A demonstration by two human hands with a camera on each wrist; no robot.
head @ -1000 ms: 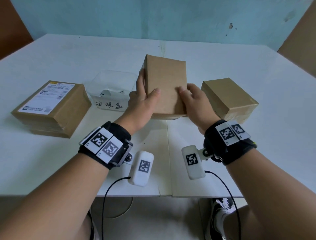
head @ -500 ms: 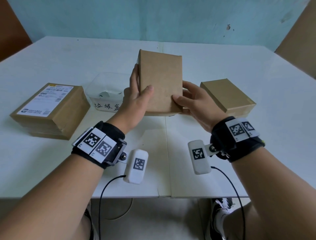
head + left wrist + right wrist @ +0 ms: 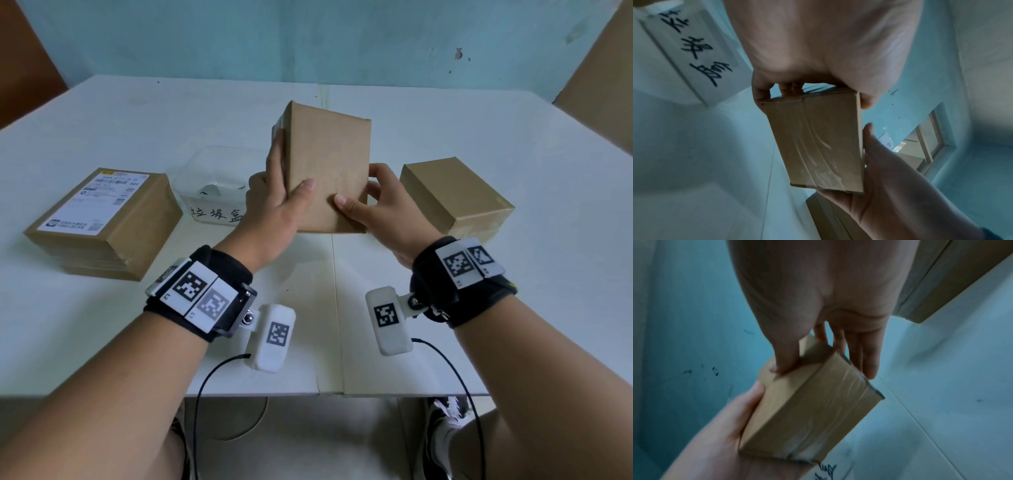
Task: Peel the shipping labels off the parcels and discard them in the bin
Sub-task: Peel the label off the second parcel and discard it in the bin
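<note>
Both hands grasp the raised parcel (image 3: 329, 171): left hand (image 3: 274, 205) at its 9 o'clock edge, right hand (image 3: 383, 209) at 4 o'clock, thumbs pressing the plain face

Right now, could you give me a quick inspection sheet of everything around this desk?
Surface: white table, a seam down its middle.
Job's things: held parcel lifted upright, no label on the visible faces; labelled parcel flat at left, shipping label on top; plain parcel at right; clear bin with a handwritten tag, something pale inside.
Clutter: nothing seen.
Hands: left hand and right hand both grip the held parcel.
Cables: black cables hang from the wrist cameras.
Surroundings: teal wall; shoe below the table.
</note>
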